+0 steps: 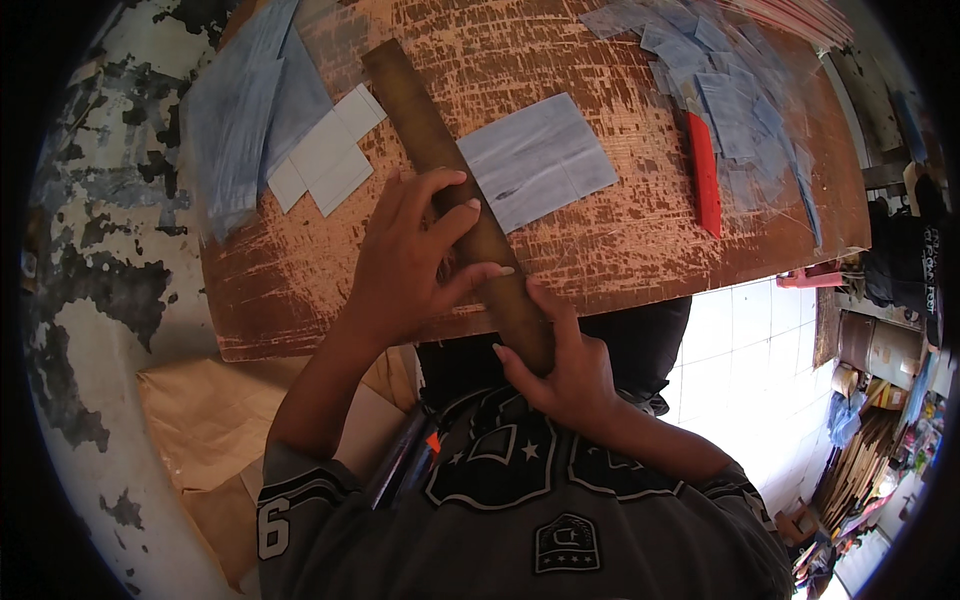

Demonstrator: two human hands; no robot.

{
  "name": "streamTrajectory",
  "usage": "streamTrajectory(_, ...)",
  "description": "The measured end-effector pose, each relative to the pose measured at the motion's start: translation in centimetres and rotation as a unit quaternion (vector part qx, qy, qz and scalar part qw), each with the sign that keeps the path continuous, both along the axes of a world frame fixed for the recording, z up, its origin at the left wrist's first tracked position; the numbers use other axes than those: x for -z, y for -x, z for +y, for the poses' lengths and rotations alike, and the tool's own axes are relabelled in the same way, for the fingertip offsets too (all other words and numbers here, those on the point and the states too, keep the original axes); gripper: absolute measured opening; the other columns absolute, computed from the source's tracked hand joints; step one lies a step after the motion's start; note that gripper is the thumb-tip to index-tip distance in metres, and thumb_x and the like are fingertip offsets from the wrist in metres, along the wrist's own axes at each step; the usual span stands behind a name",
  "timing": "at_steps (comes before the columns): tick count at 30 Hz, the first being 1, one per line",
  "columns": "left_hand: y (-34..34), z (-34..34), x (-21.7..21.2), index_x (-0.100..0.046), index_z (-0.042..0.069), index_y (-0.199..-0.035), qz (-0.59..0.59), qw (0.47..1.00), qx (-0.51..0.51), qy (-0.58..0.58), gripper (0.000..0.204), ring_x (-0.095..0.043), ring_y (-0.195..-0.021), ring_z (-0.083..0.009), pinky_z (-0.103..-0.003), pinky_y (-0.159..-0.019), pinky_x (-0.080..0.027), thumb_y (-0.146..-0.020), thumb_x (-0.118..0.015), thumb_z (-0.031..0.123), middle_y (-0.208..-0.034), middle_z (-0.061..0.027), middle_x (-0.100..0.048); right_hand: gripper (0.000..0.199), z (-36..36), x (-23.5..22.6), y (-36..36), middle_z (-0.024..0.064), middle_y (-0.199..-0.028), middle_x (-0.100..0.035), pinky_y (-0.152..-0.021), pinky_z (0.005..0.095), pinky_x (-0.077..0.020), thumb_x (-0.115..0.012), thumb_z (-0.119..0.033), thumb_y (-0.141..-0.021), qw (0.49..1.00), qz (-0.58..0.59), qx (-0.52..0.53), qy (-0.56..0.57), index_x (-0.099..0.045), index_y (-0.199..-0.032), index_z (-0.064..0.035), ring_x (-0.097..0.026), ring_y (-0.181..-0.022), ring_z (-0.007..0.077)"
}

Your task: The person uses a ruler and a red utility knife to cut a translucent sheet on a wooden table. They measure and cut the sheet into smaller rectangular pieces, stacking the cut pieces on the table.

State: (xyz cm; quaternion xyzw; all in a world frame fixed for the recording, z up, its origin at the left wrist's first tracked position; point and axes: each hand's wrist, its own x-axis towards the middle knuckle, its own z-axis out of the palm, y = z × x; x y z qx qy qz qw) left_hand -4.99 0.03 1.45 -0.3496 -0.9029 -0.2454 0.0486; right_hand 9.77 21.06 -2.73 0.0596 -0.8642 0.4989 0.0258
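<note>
A long, flat brown straightedge [412, 112] lies slanted over the worn tabletop, its near end reaching past the table's front edge. My left hand [405, 240] rests on its middle, with fingers spread and fingertips along the right edge. Near the lower end, my right hand [570, 375] has closed on the straightedge between thumb and fingers. Against its right side lies a bluish-grey rectangular sheet [540, 160], which looks like thin plastic. White ruled paper pieces [335, 165] lie to the left, one corner close to the straightedge.
Large bluish sheets [228, 145] lie at the table's left. A slim red tool [704, 180] rests beside a loose pile of cut bluish pieces [735, 105] on the right. Pink-edged strips [800, 18] are at the far right. Brown paper [220, 410] sits below the table's left edge.
</note>
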Motion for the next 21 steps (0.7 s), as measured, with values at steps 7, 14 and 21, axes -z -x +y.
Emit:
streamTrajectory(7, -0.3, -0.3, 0.1, -0.073, 0.002, -0.126, -0.005, 1.000, -0.003, 0.006, 0.062, -0.058, -0.136, -0.0410, -0.052, -0.111, -0.051, -0.086, -0.091, 0.046, -0.151, -0.0169, -0.055, 0.084, -0.1, 0.1, 0.0, 0.0226, -0.094, -0.078, -0.065, 0.0450, -0.0640, -0.081, -0.033, -0.099, 1.000, -0.009, -0.005, -0.009, -0.038, -0.164, -0.0025, -0.080, -0.072, 0.0354)
streamTrajectory(14, -0.4, 0.0, 0.2, -0.074, 0.001, -0.127, -0.039, 0.999, -0.020, 0.011, 0.066, -0.059, -0.136, -0.0379, -0.050, -0.109, -0.053, -0.084, -0.093, 0.047, -0.153, -0.0154, -0.055, 0.090, 3.1, -5.2, 0.6, 0.0165, -0.095, -0.080, -0.064, 0.0450, -0.0629, -0.084, -0.048, -0.097, 0.984, -0.097, -0.026, -0.149, -0.041, -0.165, -0.0076, -0.080, -0.077, 0.0333)
streamTrajectory(21, -0.4, -0.3, 0.6, -0.073, -0.001, -0.128, -0.005, 1.000, -0.007, 0.005, 0.066, -0.059, -0.137, -0.0383, -0.050, -0.110, -0.053, -0.087, -0.091, 0.047, -0.154, -0.0164, -0.054, 0.046, 11.7, -6.5, 6.6, 0.0179, -0.105, -0.073, -0.072, 0.0468, -0.0629, -0.079, -0.031, -0.103, 0.921, 0.075, 0.220, -0.313, -0.066, -0.140, -0.0066, -0.078, -0.086, 0.0374)
